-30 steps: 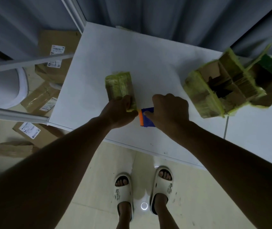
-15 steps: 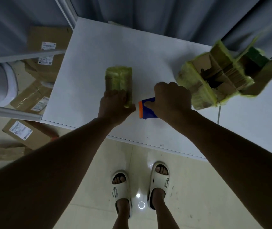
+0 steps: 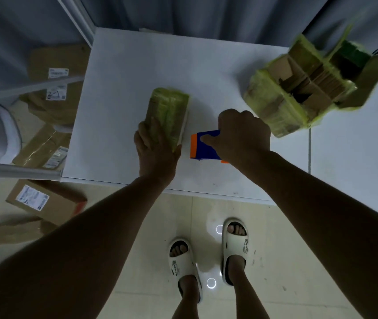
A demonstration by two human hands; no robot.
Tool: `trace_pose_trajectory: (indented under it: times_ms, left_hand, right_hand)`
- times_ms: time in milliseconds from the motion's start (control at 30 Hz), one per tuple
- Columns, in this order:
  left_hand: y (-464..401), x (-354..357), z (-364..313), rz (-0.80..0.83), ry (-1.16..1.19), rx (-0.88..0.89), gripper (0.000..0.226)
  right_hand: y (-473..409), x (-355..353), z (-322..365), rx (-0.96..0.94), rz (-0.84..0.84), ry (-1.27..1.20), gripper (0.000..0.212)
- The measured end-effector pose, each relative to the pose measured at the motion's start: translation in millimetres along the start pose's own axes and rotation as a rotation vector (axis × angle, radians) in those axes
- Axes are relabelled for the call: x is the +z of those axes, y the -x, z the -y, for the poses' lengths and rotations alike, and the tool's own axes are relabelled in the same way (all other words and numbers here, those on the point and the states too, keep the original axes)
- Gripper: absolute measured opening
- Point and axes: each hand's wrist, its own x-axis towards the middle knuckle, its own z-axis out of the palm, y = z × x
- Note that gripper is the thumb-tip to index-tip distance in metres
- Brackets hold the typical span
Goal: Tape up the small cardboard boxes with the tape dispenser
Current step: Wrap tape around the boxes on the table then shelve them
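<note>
A small cardboard box (image 3: 168, 111) wrapped in yellow-green tape lies on the white table (image 3: 123, 72). My left hand (image 3: 154, 149) grips its near end, fingers over the top and thumb along the right side. Just to its right, my right hand (image 3: 241, 134) grips a blue tape dispenser (image 3: 204, 146) with an orange edge. The dispenser sits close above the table, a small gap from the box. Most of the dispenser is hidden under my hand.
A cluster of yellow-taped cardboard boxes (image 3: 298, 88) with open flaps stands at the table's right rear. Brown labelled parcels (image 3: 45, 199) lie on the floor to the left. Grey curtains hang behind the table. My feet in white slippers (image 3: 235, 247) stand at the near edge.
The dispenser and my right hand have drawn slightly away from the box to the right. My left hand's fingers have slid further onto the box top.
</note>
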Motion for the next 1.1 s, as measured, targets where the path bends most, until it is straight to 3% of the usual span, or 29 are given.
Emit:
trace_pose_trajectory:
  times_ms: [367, 633, 867, 1100]
  left_hand:
    - [7.1, -22.5, -3.5, 0.078, 0.100, 0.048, 0.089]
    - [46.1, -55.4, -27.7, 0.132, 0.038, 0.107, 0.074]
    - [131.8, -112.8, -105.0, 0.083, -0.010, 0.218, 0.084]
    - [206.3, -203.3, -232.3, 0.072, -0.151, 0.387, 0.076]
  right_hand:
    - [43.4, -7.2, -9.4, 0.057, -0.078, -0.023, 0.040]
    - [106.0, -31.9, -38.6, 0.072, -0.119, -0.070, 0.036]
    - [214.5, -87.9, -86.2, 0.083, -0.130, -0.104, 0.039]
    - [327.6, -204.8, -137.5, 0.124, -0.235, -0.117, 0.039]
